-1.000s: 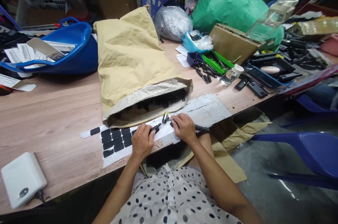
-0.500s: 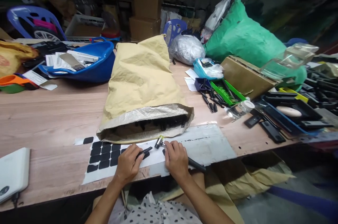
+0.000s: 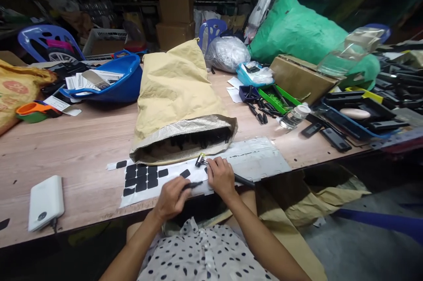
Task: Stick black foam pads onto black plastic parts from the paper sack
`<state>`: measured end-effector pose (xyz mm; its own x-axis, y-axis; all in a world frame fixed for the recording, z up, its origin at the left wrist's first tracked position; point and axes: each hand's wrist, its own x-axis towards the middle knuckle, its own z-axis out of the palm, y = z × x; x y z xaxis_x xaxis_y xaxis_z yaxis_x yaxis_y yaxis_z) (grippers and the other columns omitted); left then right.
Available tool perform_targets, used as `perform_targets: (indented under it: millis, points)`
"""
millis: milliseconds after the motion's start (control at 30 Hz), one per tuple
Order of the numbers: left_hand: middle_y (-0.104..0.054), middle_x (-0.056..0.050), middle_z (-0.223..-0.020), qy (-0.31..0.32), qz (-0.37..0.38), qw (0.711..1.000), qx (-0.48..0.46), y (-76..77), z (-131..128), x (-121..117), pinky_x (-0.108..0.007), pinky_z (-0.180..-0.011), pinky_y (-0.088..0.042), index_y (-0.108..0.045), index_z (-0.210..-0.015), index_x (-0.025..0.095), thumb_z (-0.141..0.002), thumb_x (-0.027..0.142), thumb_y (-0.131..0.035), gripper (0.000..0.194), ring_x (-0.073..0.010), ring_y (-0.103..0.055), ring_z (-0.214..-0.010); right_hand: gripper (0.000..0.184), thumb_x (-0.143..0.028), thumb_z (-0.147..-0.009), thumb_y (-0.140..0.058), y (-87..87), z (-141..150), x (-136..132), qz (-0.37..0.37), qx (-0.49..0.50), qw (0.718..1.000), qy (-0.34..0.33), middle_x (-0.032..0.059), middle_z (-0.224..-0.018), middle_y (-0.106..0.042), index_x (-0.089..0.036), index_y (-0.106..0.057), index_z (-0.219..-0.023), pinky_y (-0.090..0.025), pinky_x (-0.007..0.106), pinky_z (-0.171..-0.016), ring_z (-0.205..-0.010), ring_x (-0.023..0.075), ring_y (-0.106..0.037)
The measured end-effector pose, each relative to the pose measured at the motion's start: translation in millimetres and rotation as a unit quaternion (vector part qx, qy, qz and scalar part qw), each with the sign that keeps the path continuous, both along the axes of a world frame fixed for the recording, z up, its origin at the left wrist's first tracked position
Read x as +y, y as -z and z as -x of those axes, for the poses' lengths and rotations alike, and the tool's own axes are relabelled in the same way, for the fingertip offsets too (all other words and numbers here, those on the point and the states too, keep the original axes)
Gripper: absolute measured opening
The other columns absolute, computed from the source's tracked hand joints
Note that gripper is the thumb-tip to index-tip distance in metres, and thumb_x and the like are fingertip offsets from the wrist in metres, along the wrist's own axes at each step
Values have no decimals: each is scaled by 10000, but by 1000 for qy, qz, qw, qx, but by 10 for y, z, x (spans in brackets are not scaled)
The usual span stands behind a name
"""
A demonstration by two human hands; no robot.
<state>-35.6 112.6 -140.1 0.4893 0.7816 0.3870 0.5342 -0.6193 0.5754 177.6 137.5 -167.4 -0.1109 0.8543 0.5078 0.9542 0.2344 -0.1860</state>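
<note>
My left hand [image 3: 173,197] is closed on a slim black piece [image 3: 194,185] at the table's front edge; its exact kind I cannot make out. Wrapped in my right hand [image 3: 222,178] is a small hammer [image 3: 245,180], its black handle sticking out to the right and its metal head, with a yellow end, pointing left. Beneath the hands lies a white sheet [image 3: 172,166] bearing rows of black rounded squares [image 3: 142,177]. Just beyond, a yellow paper sack [image 3: 178,91] lies with its mouth towards me, dark pieces inside.
A grey board [image 3: 264,157] lies right of the sheet. White power bank [image 3: 46,204] sits at left, blue basin [image 3: 122,80] behind. To the right are a green tray [image 3: 277,99], a clear bottle [image 3: 294,118], black parts [image 3: 335,139] and a big green sack [image 3: 304,25].
My left hand has drawn back towards me with the black piece, now over the table's edge. The right hand keeps the hammer. The whole view has shifted, showing more of my shirt.
</note>
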Motion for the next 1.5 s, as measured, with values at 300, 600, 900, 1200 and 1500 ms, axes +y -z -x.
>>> perform_targets:
  millis: [300,600,900,1200,1500]
  points:
    - [-748,-76,-777,-97,232,956,153,629,-372,-497,-346,-550,-495,-680,-887,241,-865,201,-503,183,-287,-730,-691,155,-187,-906,-568,17,-32,69,1,1,1000,0,65,-878,-576,-223,-697,-984,-331,311,-730,-840,213,-465]
    - [-708,-20,-654,-53,304,949,65,21,-391,-256,-294,-573,-471,-680,-738,214,-835,286,-571,163,-205,-669,-612,175,-189,-896,-581,65,-49,101,-27,-2,1000,0,62,-871,-582,-217,-711,-1009,-327,311,-722,-828,212,-463]
    - [-740,-222,-1004,-426,234,864,136,-513,-535,1110,-403,-788,-503,-742,-1039,118,-838,508,-651,449,-379,-701,-1004,189,-190,-901,-565,85,-72,116,-14,1,1000,-2,65,-890,-585,-223,-708,-1019,-343,307,-729,-839,211,-475]
    - [-738,-225,-1016,-431,247,845,200,-402,-353,1184,-404,-795,-486,-762,-1031,129,-872,312,-602,291,-375,-700,-1025,197,-193,-908,-549,95,-85,128,-14,2,1000,-3,66,-895,-581,-217,-712,-1017,-348,309,-732,-840,208,-477]
    - [-704,-29,-861,-185,106,970,114,-109,83,489,-306,-752,-470,-694,-907,228,-866,326,-615,132,-203,-645,-814,176,-193,-912,-549,69,-87,118,-3,5,1000,-5,68,-883,-579,-213,-709,-982,-345,307,-735,-836,211,-470]
